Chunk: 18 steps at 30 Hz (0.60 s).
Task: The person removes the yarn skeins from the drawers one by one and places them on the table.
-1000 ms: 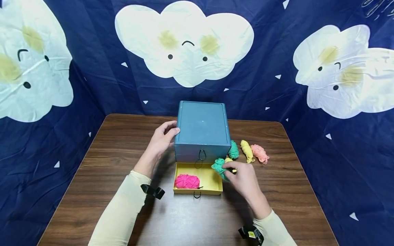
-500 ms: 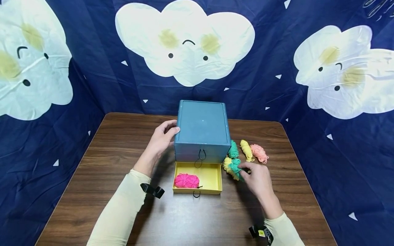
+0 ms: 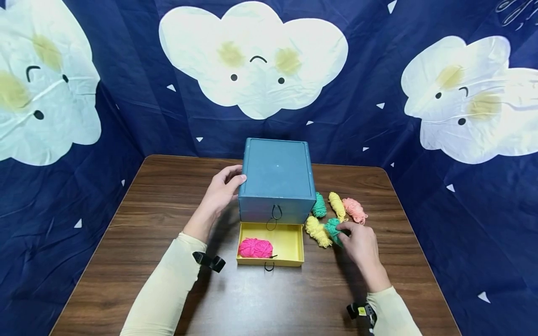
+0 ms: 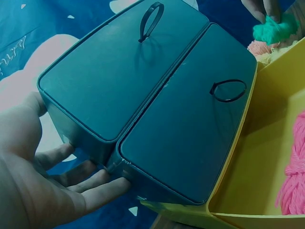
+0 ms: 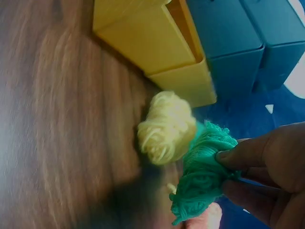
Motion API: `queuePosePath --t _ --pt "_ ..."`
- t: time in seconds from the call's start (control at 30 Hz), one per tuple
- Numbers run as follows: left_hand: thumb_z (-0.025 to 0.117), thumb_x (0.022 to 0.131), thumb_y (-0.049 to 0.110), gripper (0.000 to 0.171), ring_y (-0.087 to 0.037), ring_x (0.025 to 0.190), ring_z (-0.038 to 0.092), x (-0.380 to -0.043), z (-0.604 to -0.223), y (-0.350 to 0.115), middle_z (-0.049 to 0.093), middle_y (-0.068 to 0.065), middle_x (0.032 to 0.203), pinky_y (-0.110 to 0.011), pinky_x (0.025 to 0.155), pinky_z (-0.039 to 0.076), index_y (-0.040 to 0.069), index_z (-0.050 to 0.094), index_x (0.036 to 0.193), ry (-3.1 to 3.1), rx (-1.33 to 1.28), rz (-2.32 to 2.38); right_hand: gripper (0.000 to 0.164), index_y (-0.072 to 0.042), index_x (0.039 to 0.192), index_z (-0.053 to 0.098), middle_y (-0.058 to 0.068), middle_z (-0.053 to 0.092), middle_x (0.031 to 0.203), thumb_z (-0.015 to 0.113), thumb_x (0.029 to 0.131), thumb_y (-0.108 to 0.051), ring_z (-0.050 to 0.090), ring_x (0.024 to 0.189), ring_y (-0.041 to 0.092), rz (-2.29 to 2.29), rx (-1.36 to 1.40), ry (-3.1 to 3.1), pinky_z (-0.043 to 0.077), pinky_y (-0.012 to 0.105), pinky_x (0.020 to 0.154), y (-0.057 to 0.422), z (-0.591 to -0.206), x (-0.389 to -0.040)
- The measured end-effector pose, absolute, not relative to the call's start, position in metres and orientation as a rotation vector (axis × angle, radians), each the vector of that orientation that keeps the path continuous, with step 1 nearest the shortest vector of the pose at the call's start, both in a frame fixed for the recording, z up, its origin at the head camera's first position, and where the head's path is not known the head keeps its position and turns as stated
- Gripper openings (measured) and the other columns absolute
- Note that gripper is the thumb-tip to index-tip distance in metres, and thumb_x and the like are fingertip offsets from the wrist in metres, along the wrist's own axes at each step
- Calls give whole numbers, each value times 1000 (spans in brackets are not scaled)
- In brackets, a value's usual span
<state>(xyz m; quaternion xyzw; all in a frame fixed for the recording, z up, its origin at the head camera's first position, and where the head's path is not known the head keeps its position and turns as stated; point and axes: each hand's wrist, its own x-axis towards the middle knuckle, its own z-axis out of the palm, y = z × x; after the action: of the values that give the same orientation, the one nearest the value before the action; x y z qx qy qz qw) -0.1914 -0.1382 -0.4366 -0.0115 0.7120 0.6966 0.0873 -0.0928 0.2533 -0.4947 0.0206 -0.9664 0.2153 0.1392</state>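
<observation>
My right hand (image 3: 361, 242) pinches a green yarn skein (image 3: 331, 227) between thumb and fingers, right of the drawer unit. Just left of that skein lies a yellow yarn skein (image 3: 318, 232), near the pulled-out yellow drawer (image 3: 290, 262). In the right wrist view the green skein overlaps part of the yellow one. Inside the drawer, on its left side, is a bright pink skein (image 3: 255, 248). My left hand (image 3: 218, 193) touches the left side of the blue drawer unit (image 3: 277, 168), its fingers spread along the side in the left wrist view.
Behind the right hand lie another green skein (image 3: 319, 205), a second yellow skein (image 3: 336, 206) and a salmon skein (image 3: 355, 210). The blue drawers carry black loop pulls (image 4: 151, 23). A navy cloth with clouds (image 3: 252, 56) hangs behind the wooden table (image 3: 168, 186).
My right hand has moved right with the green skein, from over the drawer's right edge to beyond the yellow skein, which now shows more fully. The left hand stays put.
</observation>
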Motion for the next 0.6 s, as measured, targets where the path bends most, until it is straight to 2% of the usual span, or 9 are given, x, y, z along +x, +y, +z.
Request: queuePosePath --t 0.4,0.6 --pt "63 102 28 52 -24 124 57 -191 -437 -138 52 -9 147 -44 98 55 15 51 150 2115 -34 2073 15 -19 91 81 7 78 84 80 78 -11 69 72 40 590 -6 -2871 51 51 59 268 -516 -106" --pt "63 102 28 51 -24 121 58 -191 -437 -138 52 -9 147 -45 96 56 15 51 149 2119 -30 2078 15 -20 93 81 8 78 85 79 79 -12 69 71 38 581 -54 -2919 49 47 56 270 -521 -111"
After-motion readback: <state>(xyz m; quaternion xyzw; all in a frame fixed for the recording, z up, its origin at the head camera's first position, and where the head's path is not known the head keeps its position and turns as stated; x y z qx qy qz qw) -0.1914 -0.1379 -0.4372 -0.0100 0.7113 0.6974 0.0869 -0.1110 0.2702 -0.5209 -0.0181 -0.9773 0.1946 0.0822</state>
